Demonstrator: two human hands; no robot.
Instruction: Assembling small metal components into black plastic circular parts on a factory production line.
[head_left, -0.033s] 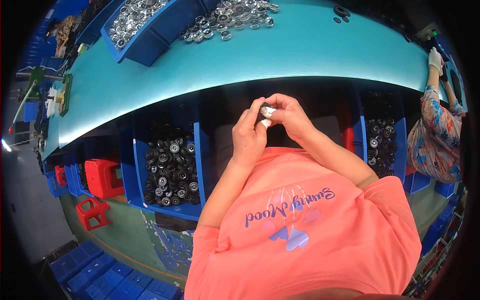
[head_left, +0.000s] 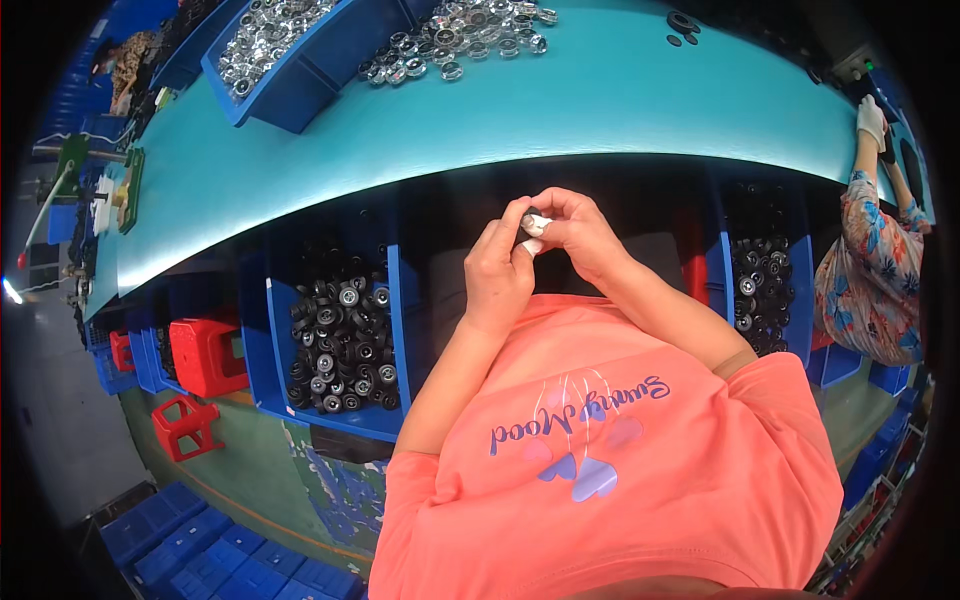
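Note:
My two hands meet in front of my chest, just below the edge of the teal table (head_left: pixel 600 110). My left hand (head_left: pixel 500 275) and my right hand (head_left: pixel 590 235) pinch a small silvery round part (head_left: pixel 536 224) between their fingertips. White tape or a finger cot shows on a fingertip beside it. Under the table to my left, a blue bin (head_left: pixel 330 420) holds several black round wheel-like parts (head_left: pixel 340 340). A second blue bin (head_left: pixel 805 300) with the same kind of black parts (head_left: pixel 760 290) sits to my right.
A pile of shiny metal rings (head_left: pixel 450 35) and a blue tray (head_left: pixel 300 90) of similar rings lie on the table's far side. A co-worker in a floral sleeve (head_left: pixel 870 270) and white glove (head_left: pixel 870 120) works at right. Red stools (head_left: pixel 205 350) and blue crates (head_left: pixel 200 560) stand at lower left.

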